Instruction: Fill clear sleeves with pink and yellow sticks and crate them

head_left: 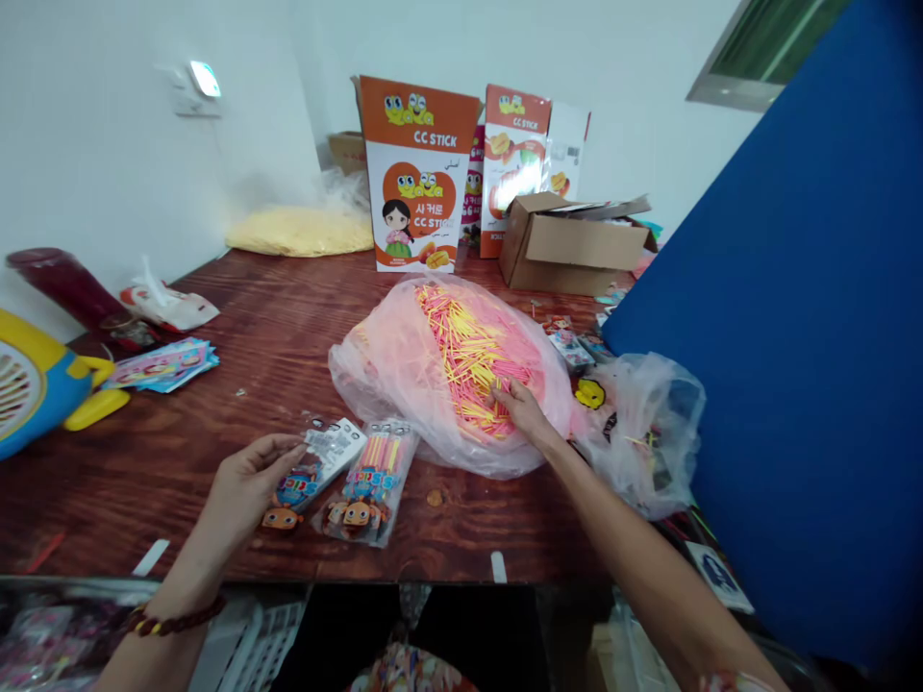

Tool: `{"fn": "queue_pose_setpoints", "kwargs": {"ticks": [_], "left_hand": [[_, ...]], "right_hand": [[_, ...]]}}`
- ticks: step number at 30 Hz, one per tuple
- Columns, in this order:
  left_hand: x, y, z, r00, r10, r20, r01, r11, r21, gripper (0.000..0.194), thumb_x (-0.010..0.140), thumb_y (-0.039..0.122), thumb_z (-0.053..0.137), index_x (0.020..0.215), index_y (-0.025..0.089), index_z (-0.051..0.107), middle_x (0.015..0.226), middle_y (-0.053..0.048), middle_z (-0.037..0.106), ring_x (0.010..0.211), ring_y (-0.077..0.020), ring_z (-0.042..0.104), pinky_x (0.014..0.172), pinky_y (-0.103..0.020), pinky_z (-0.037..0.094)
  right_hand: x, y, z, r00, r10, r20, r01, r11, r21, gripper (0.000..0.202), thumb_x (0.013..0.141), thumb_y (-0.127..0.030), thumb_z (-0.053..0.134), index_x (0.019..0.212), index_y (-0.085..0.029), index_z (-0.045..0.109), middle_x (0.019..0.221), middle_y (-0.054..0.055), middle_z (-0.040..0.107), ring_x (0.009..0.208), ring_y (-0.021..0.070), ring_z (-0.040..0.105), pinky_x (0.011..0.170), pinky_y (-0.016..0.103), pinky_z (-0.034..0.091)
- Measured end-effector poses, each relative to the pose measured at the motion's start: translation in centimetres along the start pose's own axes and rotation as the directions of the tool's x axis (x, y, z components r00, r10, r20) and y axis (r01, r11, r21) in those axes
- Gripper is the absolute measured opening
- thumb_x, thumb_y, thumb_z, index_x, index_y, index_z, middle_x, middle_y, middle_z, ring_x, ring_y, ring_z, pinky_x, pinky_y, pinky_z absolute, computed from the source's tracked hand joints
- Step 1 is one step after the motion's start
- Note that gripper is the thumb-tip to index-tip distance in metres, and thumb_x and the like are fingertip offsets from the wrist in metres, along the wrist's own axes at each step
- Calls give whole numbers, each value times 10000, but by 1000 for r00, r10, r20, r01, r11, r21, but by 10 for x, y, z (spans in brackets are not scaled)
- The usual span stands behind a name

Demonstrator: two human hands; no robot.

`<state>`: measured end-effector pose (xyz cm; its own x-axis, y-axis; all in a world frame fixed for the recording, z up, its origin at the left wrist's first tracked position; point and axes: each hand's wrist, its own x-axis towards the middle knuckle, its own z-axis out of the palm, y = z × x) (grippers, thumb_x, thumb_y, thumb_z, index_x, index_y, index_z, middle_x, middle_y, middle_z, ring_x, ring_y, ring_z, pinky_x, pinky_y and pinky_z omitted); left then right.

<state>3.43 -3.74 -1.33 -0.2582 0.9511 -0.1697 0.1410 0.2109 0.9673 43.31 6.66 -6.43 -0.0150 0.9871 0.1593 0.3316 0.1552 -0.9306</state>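
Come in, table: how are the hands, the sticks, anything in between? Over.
Left hand touching printed packet. Right hand among pink and yellow sticks, inside open plastic bag. Between hands: second packet, sticks inside.

A bracelet (180,628) of round dark-red beads, a few yellowish, circles the left wrist (188,588). The top (408,670) is a busy multicoloured print, with a patterned sleeve edge (728,682) on the right arm (612,519). The trousers (332,639) look black.

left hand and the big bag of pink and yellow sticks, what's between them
In the head view, two packets lie there: a slanted packet at the left hand and, to its right, a stick-filled packet.
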Motion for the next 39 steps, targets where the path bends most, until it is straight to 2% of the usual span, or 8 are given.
{"fn": "queue_pose_setpoints", "kwargs": {"ticks": [8, 14, 19, 23, 28, 31, 34, 39], "left_hand": [[-6, -7, 0, 998, -54, 25, 56, 996, -66, 453, 627, 495, 802, 920, 182, 656, 716, 17, 681, 506, -123, 591, 436, -214, 472], [-10, -5, 2, 993, -106, 53, 113, 982, -149, 478, 591, 481, 830, 905, 168, 652, 748, 2, 692, 531, -127, 608, 441, -213, 475], [-11, 0, 9, 989, -138, 59, 146, 973, -176, 474, 560, 481, 848, 855, 181, 631, 695, 19, 688, 490, -111, 580, 387, -176, 389], [-11, 6, 19, 994, -91, 53, 99, 977, -189, 471, 495, 479, 869, 762, 165, 642, 605, 27, 647, 486, -103, 545, 442, -198, 423], [-6, 5, 25, 998, -2, 59, 9, 993, -120, 425, 535, 508, 829, 717, 163, 663, 589, 12, 635, 521, -122, 550, 480, -217, 411], [-6, 4, 28, 998, 28, 52, -22, 994, -110, 351, 584, 472, 802, 690, 167, 663, 591, 17, 625, 525, -113, 530, 484, -212, 388], [-10, 7, 34, 997, 57, 57, -50, 992, -112, 278, 625, 415, 776, 654, 158, 674, 604, 11, 619, 554, -105, 519, 509, -207, 380], [-16, 11, 46, 989, 23, 143, 7, 978, -209, 283, 637, 416, 762, 620, 155, 654, 560, 21, 570, 515, -94, 466, 509, -220, 368]], "right_hand": [[0, 4, 7, 999, 47, 13, -47, 998, -29, 217, 767, -423, 556, 726, -228, 469, 662, -36, 570, 644, 151, 510, 679, 296, 435], [-2, 1, 4, 999, 31, -12, -31, 999, 27, 231, 803, -454, 529, 806, -224, 536, 746, -1, 657, 800, 181, 621, 856, 349, 471], [3, -1, 4, 998, 50, -48, -48, 997, 61, 301, 769, -523, 566, 788, -223, 554, 705, 13, 668, 794, 212, 644, 860, 394, 481], [11, -10, 1, 996, 40, -75, -35, 997, 74, 316, 780, -539, 555, 809, -224, 563, 698, 7, 670, 785, 207, 643, 880, 400, 475], [12, -31, 1, 997, 35, -65, -29, 996, 87, 333, 753, -552, 604, 776, -223, 564, 672, 15, 653, 772, 224, 643, 835, 407, 489], [1, -53, 18, 999, 28, -25, -22, 976, 214, 332, 780, -541, 586, 896, -230, 567, 730, 14, 658, 719, 211, 646, 761, 394, 512], [-16, -83, 49, 991, 35, 132, -90, 897, 433, 302, 770, -442, 674, 980, -241, 593, 754, 7, 653, 662, 188, 629, 718, 372, 517], [-35, -125, 106, 963, -17, 270, -129, 849, 513, 223, 798, -421, 673, 937, -258, 610, 774, 3, 648, 664, 177, 617, 707, 352, 513]]}}
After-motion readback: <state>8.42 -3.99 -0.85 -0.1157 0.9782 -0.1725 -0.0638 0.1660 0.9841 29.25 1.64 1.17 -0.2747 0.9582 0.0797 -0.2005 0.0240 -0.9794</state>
